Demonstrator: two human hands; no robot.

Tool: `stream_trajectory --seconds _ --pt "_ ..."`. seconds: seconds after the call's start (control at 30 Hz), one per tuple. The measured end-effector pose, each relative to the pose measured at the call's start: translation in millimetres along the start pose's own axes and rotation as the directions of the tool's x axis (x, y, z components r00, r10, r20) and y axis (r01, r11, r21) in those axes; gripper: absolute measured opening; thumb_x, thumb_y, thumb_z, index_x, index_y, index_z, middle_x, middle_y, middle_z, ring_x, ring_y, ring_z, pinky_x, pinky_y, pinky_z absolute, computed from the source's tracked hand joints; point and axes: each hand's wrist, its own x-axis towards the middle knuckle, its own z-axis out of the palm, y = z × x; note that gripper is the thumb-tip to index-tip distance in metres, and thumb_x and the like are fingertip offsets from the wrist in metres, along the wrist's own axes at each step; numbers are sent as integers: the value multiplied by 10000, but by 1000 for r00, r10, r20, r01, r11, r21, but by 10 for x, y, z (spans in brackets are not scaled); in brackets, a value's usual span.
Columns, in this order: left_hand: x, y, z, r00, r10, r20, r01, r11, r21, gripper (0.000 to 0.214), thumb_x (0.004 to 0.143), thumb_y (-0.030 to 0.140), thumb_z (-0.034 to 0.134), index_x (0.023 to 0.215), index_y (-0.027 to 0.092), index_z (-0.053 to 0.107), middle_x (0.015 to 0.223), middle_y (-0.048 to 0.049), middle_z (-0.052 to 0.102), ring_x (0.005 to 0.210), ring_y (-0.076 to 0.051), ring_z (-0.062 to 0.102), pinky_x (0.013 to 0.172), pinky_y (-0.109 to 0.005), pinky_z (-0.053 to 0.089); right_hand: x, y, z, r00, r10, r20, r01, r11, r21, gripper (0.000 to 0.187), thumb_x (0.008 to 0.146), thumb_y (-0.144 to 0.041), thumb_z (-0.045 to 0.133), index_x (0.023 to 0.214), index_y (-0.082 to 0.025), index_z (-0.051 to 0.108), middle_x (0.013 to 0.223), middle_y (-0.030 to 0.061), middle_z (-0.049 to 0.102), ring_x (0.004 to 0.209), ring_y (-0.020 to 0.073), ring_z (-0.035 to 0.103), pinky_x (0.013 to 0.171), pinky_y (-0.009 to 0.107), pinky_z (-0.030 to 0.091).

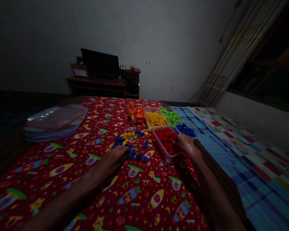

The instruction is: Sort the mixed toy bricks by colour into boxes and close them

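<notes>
My left hand (113, 161) lies palm down on the red rocket-print cloth (62, 170), its fingertips at a scatter of blue round plastic pieces (135, 156). Small yellow bricks (127, 136) lie loose just beyond. My right hand (187, 144) is at the right side of a clear plastic tub of red bricks (166, 139), touching or nearly touching its rim. A tub of blue bricks (186, 130) is just past those fingers. Farther back stand tubs of orange (136, 113), yellow (156, 118) and green (170, 116) bricks. Whether either hand holds a piece is hidden.
A stack of clear plastic bags or lids (55, 122) lies at the cloth's far left. A checked blue cloth (238, 150) spreads to the right, past a dark edge. At the back stand a low wooden desk (96, 82) with a laptop (100, 63) and a curtain (238, 51).
</notes>
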Motion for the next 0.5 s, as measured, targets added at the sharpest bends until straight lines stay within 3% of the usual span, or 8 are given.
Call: stream_trajectory --seconds 0.13,0.3,0.4,0.5 --pt "-8 17 -25 1000 3 -13 -3 1000 13 260 951 336 351 1009 209 570 984 -77 622 867 -198 588 757 -304 443 13 41 -79 999 46 20 -48 994 94 206 820 -309 593 901 -138 674 878 120 681 845 202 633 655 241 407" --pt "9 1 -38 1000 -1 -20 1 1000 18 245 933 336 385 1021 216 580 986 -70 636 869 -199 600 743 -294 452 12 71 -283 999 -6 -44 25 903 429 277 825 -330 521 881 -135 709 666 34 640 673 155 593 580 225 383" --pt "9 28 -52 1000 3 -25 -3 1000 5 245 931 344 394 1022 211 579 992 -72 640 880 -200 603 771 -301 458 31 -133 -320 978 -189 -92 205 750 629 297 843 -332 481 857 -130 699 665 12 623 643 131 567 582 214 385" --pt "6 61 -58 1000 -3 -29 3 1000 -1 263 928 367 407 1039 203 580 1006 -84 641 891 -208 604 790 -314 461 33 -496 -196 907 -406 -113 361 611 704 287 880 -326 446 840 -130 652 737 14 620 655 114 547 605 212 390"
